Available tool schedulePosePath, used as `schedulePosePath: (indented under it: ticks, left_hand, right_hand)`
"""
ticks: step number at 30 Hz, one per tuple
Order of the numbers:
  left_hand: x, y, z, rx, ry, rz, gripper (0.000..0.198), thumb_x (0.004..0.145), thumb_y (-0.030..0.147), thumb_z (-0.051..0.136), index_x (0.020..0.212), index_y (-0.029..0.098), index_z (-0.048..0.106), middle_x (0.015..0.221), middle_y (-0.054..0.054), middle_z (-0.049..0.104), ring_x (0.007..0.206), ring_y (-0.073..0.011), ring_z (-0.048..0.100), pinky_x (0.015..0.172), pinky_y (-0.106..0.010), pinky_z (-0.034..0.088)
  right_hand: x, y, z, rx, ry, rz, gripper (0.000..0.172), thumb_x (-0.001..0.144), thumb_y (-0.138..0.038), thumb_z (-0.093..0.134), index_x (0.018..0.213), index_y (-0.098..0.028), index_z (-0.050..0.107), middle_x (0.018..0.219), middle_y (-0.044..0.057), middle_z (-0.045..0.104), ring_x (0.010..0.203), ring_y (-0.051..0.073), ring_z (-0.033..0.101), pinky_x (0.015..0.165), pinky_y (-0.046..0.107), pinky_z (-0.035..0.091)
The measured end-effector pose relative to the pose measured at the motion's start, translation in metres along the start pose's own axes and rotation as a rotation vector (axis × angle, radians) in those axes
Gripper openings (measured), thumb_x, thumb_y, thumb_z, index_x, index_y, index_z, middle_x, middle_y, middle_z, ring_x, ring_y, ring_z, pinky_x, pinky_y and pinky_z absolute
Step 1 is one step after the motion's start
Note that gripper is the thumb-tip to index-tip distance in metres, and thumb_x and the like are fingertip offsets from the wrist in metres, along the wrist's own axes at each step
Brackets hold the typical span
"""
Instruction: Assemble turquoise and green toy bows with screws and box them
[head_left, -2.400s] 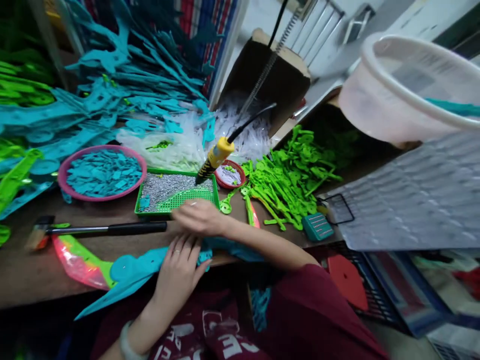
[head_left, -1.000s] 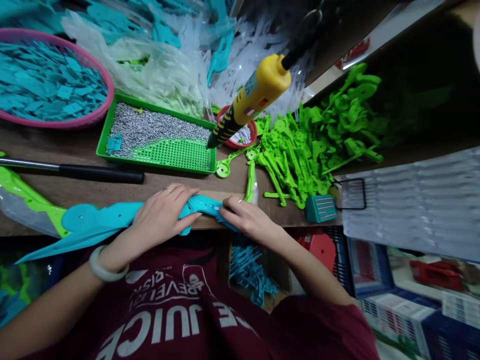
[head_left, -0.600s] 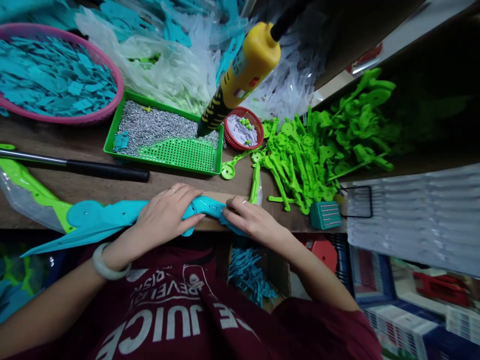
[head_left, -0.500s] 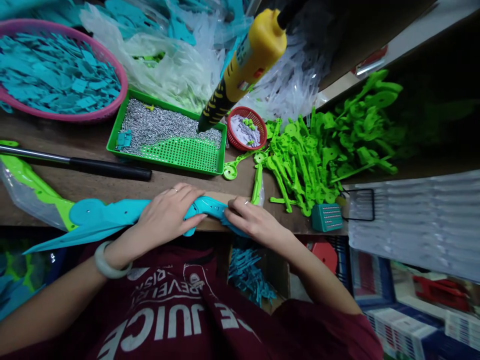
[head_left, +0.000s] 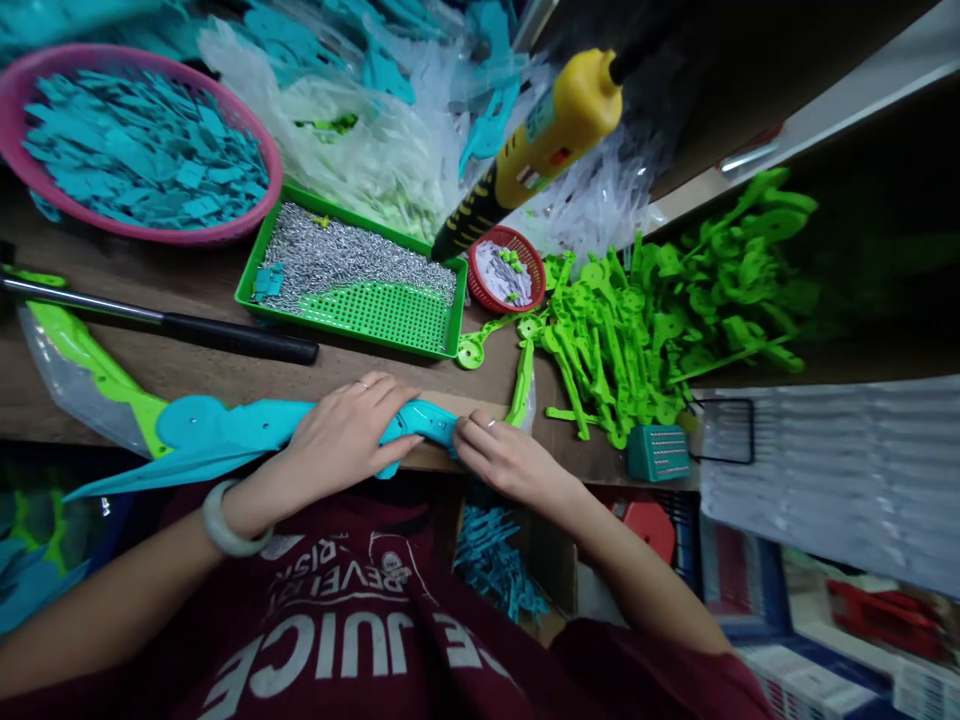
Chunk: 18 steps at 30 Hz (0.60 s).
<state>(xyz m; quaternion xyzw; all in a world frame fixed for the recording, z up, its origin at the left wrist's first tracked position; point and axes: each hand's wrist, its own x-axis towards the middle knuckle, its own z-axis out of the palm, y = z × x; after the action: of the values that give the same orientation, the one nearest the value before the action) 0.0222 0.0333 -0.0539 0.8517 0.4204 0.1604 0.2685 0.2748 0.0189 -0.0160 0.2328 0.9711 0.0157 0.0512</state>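
Observation:
A long blue plastic piece (head_left: 262, 424) lies along the front edge of the wooden table (head_left: 217, 375), with a green part (head_left: 94, 370) at its left end. Across its middle rests my left hand (head_left: 349, 428), fingers wrapped over the top and thumb on the near side. My right hand (head_left: 506, 455) pinches the right end of the same piece with bent fingers, which hide its tip. Above and beyond the hands hangs a yellow and black electric screwdriver (head_left: 536, 150), its tip over a green tray (head_left: 375, 325) of small metal screws.
A pink basin (head_left: 271, 140) of blue pieces stands at the back left, near a black-handled metal rod (head_left: 240, 338). A red basket (head_left: 480, 290) and piled green parts (head_left: 615, 340) are to the right. A teal block (head_left: 658, 453) sits at the table's right corner.
The view has shifted, so the table's objects appear slightly right and lower. Both hands keep their hold on the blue piece; the right hand's fingers look more closed at its end.

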Motion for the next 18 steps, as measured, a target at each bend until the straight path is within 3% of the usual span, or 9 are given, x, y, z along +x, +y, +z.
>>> schedulePosePath:
  ticks: [5,8,13,16,18]
  left_hand:
    - [-0.022,-0.002,-0.017,-0.005,0.014,0.011,0.046,0.098,0.038,0.058,0.138,0.019,0.049,0.136,-0.012,0.059,0.129,-0.0288,0.054,0.106,-0.045,0.047]
    - [-0.044,-0.011,-0.031,0.055,0.010,-0.032,0.053,0.098,0.033,0.058,0.146,0.020,0.041,0.144,-0.012,0.053,0.131,-0.0285,0.051,0.108,-0.043,0.045]
    - [-0.054,-0.021,-0.041,0.339,-0.114,-0.071,0.038,0.097,0.024,0.054,0.135,0.015,0.053,0.114,-0.014,0.061,0.109,-0.0332,0.058,0.090,-0.046,0.051]
    - [-0.055,-0.016,-0.043,0.423,-0.156,-0.056,0.023,0.097,0.018,0.049,0.116,0.014,0.061,0.101,-0.012,0.057,0.092,-0.0302,0.060,0.077,-0.042,0.052]
    - [-0.056,-0.012,-0.044,0.470,-0.159,-0.040,0.017,0.098,0.018,0.046,0.107,0.015,0.060,0.099,-0.010,0.055,0.081,-0.0274,0.061,0.069,-0.039,0.051]
  right_hand:
    - [-0.005,-0.006,-0.001,0.009,0.120,0.055,0.031,0.102,-0.011,0.035,0.110,-0.011,0.065,0.096,0.014,0.066,0.084,0.020,0.059,0.069,0.031,0.056]
    - [0.000,-0.010,0.001,-0.019,0.160,0.041,0.033,0.102,-0.011,0.033,0.105,-0.010,0.065,0.091,0.014,0.067,0.080,0.020,0.058,0.065,0.031,0.055]
    - [0.007,-0.011,0.011,0.048,0.182,0.009,0.030,0.101,-0.010,0.036,0.103,-0.010,0.065,0.090,0.013,0.066,0.083,0.022,0.061,0.065,0.033,0.055]
    - [-0.001,-0.012,0.006,0.255,0.315,0.248,0.021,0.101,-0.022,0.047,0.109,-0.012,0.063,0.094,0.013,0.066,0.086,0.021,0.063,0.071,0.033,0.056]
    - [-0.004,-0.014,-0.001,0.416,0.373,0.481,0.031,0.099,-0.034,0.054,0.119,-0.011,0.060,0.102,0.014,0.068,0.091,0.022,0.065,0.076,0.035,0.057]
